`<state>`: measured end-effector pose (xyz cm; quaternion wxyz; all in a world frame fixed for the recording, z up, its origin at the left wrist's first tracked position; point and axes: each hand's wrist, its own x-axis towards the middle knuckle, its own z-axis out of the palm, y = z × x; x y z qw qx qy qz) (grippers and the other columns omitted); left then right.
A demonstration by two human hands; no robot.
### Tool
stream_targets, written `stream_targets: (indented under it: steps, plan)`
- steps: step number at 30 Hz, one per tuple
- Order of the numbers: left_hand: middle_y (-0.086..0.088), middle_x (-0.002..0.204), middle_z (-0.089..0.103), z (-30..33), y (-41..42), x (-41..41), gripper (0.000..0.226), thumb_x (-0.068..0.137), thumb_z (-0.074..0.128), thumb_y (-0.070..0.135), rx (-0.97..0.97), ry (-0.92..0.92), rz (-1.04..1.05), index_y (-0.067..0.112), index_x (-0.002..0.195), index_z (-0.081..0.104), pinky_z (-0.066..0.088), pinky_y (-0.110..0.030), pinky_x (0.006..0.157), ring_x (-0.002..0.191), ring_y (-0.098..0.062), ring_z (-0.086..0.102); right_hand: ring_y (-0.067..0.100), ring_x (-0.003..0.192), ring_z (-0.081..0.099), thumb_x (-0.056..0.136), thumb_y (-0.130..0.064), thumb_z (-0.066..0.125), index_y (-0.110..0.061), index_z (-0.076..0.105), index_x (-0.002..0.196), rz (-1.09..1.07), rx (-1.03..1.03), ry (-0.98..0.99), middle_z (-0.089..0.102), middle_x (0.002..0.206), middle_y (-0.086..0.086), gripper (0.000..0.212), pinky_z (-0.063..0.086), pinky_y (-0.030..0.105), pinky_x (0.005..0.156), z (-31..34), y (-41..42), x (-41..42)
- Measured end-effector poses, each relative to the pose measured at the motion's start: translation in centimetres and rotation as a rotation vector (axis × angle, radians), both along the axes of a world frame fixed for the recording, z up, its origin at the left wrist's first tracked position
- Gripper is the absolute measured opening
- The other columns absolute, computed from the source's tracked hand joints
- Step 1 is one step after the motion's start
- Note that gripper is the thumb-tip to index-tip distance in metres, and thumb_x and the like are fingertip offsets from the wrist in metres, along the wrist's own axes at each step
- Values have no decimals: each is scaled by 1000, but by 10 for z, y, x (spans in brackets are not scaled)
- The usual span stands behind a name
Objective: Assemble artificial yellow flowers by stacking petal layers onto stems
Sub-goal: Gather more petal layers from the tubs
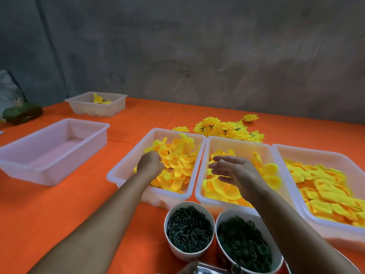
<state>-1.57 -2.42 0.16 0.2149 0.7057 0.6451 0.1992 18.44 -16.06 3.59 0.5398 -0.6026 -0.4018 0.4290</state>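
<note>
Orange cloth covers the surface (59, 204), where the left hand (150, 162) digs curled fingers into yellow petals (177, 161) in one white tray (126, 171), grasp unclear, while the right hand (235, 171) hovers relaxed, fingers released, over the neighbouring tray (199, 186).

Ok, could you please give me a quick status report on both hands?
Left hand gripping yellow fabric petals in leftmost white plastic tray. Right hand open over middle tray. Nothing obstructing.
</note>
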Motion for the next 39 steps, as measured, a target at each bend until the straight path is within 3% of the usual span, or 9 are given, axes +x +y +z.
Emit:
stream_targets:
  steps: [5,10,13,17,21,26,30,34,39]
  plan:
    - [-15,100,67,-8,9,16,34,72,79,32,-126,209,-117,8,73,56,44,-33,62,95,-29,64,17,83,69,95,-11,52,-14,68,100,27,-7,-29,74,91,6,17,51,31,75,-5,23,0]
    - [-9,110,68,-7,29,18,35,76,78,18,-156,295,-146,7,107,68,53,-32,82,98,-24,64,14,81,70,95,-12,52,-13,68,103,63,-4,-64,75,91,6,17,52,28,71,-10,40,0]
    - [-9,104,70,-10,37,18,24,78,75,18,-133,214,-155,10,101,72,50,-28,72,86,-22,63,12,76,69,95,-11,52,-13,68,103,84,11,-91,74,89,5,17,51,28,71,-14,51,-1]
    - [-12,104,67,-16,40,26,15,86,58,15,51,137,-93,9,94,69,48,-34,74,99,-31,61,7,67,65,95,-9,52,-13,68,101,77,26,-103,74,84,1,17,50,25,67,-21,63,-4]
    - [-6,111,64,-19,43,37,42,82,69,41,52,182,-182,10,112,63,48,-35,79,103,-26,60,8,65,61,95,-9,53,-14,69,100,31,33,-91,75,84,1,18,50,22,64,-31,68,-3]
    - [-5,118,63,-28,42,41,50,74,78,35,13,287,-253,13,117,63,48,-33,80,109,-24,58,14,79,60,95,-10,54,-13,69,102,25,27,-81,75,86,2,18,49,20,65,-37,70,-4]
    - [-6,93,70,-23,41,36,18,75,78,23,68,93,-190,15,88,70,44,-28,66,92,-22,64,15,82,60,94,-10,55,-11,70,105,19,23,-99,75,88,2,18,48,22,67,-37,69,-4]
    - [-8,76,66,-14,37,31,14,76,77,21,168,-129,-115,11,73,67,41,-27,63,78,-24,62,11,76,62,90,-15,62,-8,68,112,23,62,-184,73,98,5,23,49,17,61,-29,68,-7]
    - [-4,60,58,-10,21,23,14,81,72,12,249,-536,-103,2,71,69,40,-28,62,60,-17,50,22,118,54,84,-24,69,-5,46,138,39,100,-283,52,136,8,61,51,36,92,-16,78,-15]
